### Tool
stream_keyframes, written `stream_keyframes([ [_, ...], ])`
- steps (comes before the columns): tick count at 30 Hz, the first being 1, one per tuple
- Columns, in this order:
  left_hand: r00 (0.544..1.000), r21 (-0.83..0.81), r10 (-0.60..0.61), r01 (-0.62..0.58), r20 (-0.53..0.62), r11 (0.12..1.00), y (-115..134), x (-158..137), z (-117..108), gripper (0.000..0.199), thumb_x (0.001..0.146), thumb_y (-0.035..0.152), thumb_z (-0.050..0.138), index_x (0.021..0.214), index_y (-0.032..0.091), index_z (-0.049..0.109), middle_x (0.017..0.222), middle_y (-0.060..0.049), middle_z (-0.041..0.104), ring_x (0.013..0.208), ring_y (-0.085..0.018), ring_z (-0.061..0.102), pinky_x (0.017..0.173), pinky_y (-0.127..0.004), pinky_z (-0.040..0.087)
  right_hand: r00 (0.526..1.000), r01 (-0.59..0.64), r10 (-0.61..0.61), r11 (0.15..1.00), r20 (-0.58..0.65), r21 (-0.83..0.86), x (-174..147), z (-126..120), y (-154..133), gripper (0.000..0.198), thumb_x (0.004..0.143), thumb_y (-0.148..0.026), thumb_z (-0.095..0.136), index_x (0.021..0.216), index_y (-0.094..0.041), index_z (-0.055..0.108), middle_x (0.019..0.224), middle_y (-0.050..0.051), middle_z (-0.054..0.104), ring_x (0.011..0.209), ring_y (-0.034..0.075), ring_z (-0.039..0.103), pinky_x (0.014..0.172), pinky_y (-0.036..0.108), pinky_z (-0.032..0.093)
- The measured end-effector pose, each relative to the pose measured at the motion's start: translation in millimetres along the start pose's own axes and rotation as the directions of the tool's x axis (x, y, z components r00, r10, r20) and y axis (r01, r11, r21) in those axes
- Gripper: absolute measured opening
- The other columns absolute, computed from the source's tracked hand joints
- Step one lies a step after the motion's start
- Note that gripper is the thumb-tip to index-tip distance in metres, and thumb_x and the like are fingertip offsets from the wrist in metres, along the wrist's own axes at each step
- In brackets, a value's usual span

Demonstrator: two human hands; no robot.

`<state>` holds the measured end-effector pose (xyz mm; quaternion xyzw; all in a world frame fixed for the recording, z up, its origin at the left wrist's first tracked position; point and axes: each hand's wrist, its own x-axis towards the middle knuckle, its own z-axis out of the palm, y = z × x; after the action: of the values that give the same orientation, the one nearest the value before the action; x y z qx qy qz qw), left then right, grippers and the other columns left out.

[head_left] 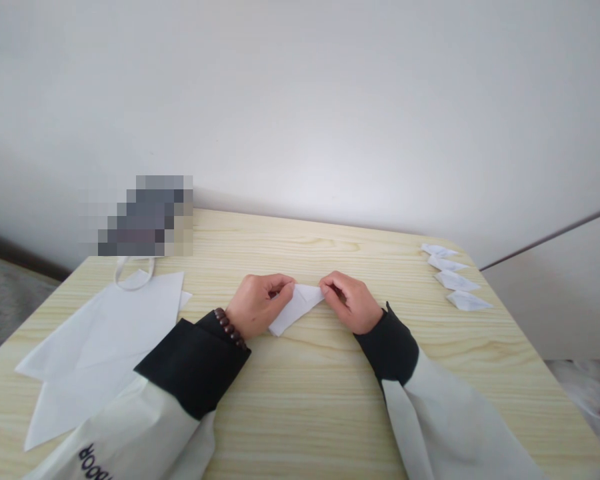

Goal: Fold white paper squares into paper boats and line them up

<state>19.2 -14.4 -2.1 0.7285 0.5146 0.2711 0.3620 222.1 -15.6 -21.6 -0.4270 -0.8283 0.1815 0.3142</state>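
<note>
- At far left, several flat white sheets (pixel 125 327) overlap on a pale wood counter (pixel 305 413), corners fanned toward its slanting left edge; they appear not yet folded.
- Behind them, a dark object (pixel 143 220), pixelated beyond recognition, stands near the wall (pixel 305 120); a white loop (pixel 117 272) hangs down toward the sheets.
- Left of centre, the person's left hand (pixel 257 307), with a dark beaded bracelet (pixel 230 327) at the wrist, has its grip closed, thumb and forefinger pinching paper.
- In the middle is that paper (pixel 300 305), a small folded white piece stretched between both hands, tapering rightward. It looks partly folded; whether it touches the wood cannot be told.
- The right hand (pixel 350 303) has its grip pinched on the narrow tip.
- At far right, four pointed folded papers (pixel 465 300) lie in a close column beside the counter's right edge, seemingly finished.
- Wood shows between hands and column, and toward the wall, giving the hands room to move; the right-hand papers leave less margin at their edge.
</note>
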Motion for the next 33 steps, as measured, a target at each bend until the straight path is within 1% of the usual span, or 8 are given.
stream_keyframes([
  [5,0.995,0.002,0.046,-0.047,0.088,0.999,-5.6,1.7,-1.2,0.032,0.083,0.035,0.044,0.082,0.014,0.068,0.066,-0.001,0.064,0.056,-0.011,0.051,0.049,-0.020,0.038,0.998,-0.025,0.021,0.997,-0.056,-0.067,-2.7,-0.5,5.2,0.012,0.086,-0.018,0.039,0.078,-0.018,0.048,0.070,0.002,0.051,0.064,0.013,0.046,0.062,0.025,0.037],
  [9,0.996,-0.056,0.063,-0.060,0.057,0.997,-6.0,1.4,-0.1,0.031,0.083,0.034,0.046,0.100,0.015,0.063,0.068,0.000,0.065,0.054,-0.010,0.049,0.049,-0.020,0.037,0.998,-0.034,0.032,0.998,-0.051,-0.055,-3.1,-0.2,5.1,0.012,0.088,-0.020,0.039,0.078,-0.019,0.046,0.068,0.000,0.049,0.061,0.012,0.045,0.060,0.024,0.036],
  [11,0.995,-0.064,0.099,-0.097,0.028,0.993,-5.4,1.4,0.6,0.031,0.082,0.031,0.048,0.106,0.016,0.061,0.074,0.000,0.067,0.054,-0.010,0.048,0.051,-0.020,0.038,0.998,-0.046,0.043,0.998,-0.052,-0.053,-2.6,0.4,4.1,0.013,0.088,-0.023,0.040,0.078,-0.019,0.046,0.068,0.000,0.049,0.060,0.012,0.045,0.058,0.024,0.036],
  [16,0.981,0.004,0.179,-0.180,0.071,0.984,-5.7,1.9,0.3,0.025,0.080,0.022,0.047,0.090,0.019,0.069,0.078,-0.001,0.067,0.060,-0.010,0.052,0.056,-0.020,0.040,0.990,-0.114,0.114,0.993,-0.080,0.006,-2.1,1.3,1.9,0.014,0.088,-0.027,0.042,0.079,-0.019,0.049,0.065,-0.001,0.052,0.056,0.011,0.047,0.055,0.023,0.037],
  [21,0.961,0.033,0.247,-0.253,0.126,0.967,-9.2,1.5,0.0,0.030,0.076,0.014,0.046,0.092,0.021,0.071,0.074,0.000,0.067,0.064,-0.011,0.056,0.061,-0.021,0.044,0.982,-0.143,0.153,0.985,-0.112,0.092,-3.1,1.3,1.4,0.016,0.088,-0.029,0.043,0.089,-0.018,0.054,0.067,0.000,0.057,0.055,0.011,0.051,0.054,0.022,0.040],
  [26,0.947,0.056,0.321,-0.322,0.030,0.945,-14.0,2.7,3.7,0.024,0.079,0.019,0.051,0.095,0.020,0.070,0.083,-0.004,0.068,0.074,-0.013,0.060,0.065,-0.023,0.048,0.976,-0.133,0.129,0.991,-0.173,-0.010,-2.1,3.1,3.3,0.017,0.085,-0.029,0.050,0.096,-0.018,0.056,0.075,0.003,0.062,0.060,0.013,0.055,0.060,0.025,0.045],
  [30,0.904,0.145,0.428,-0.424,0.006,0.894,-20.6,5.3,4.5,0.021,0.080,0.018,0.054,0.092,0.022,0.071,0.091,-0.004,0.069,0.086,-0.015,0.060,0.075,-0.026,0.049,0.977,-0.126,0.118,0.991,-0.178,-0.036,-1.7,5.9,6.1,0.021,0.083,-0.026,0.052,0.101,-0.017,0.055,0.081,0.005,0.063,0.063,0.014,0.056,0.064,0.028,0.047],
  [33,0.876,0.248,0.483,-0.465,-0.012,0.850,-24.8,6.0,3.5,0.019,0.081,0.018,0.056,0.089,0.024,0.072,0.103,-0.004,0.066,0.086,-0.015,0.058,0.078,-0.027,0.050,0.973,-0.094,0.083,0.995,-0.216,-0.044,-1.9,6.2,6.9,0.024,0.082,-0.025,0.053,0.105,-0.017,0.054,0.097,0.009,0.061,0.071,0.015,0.056,0.069,0.031,0.048],
])
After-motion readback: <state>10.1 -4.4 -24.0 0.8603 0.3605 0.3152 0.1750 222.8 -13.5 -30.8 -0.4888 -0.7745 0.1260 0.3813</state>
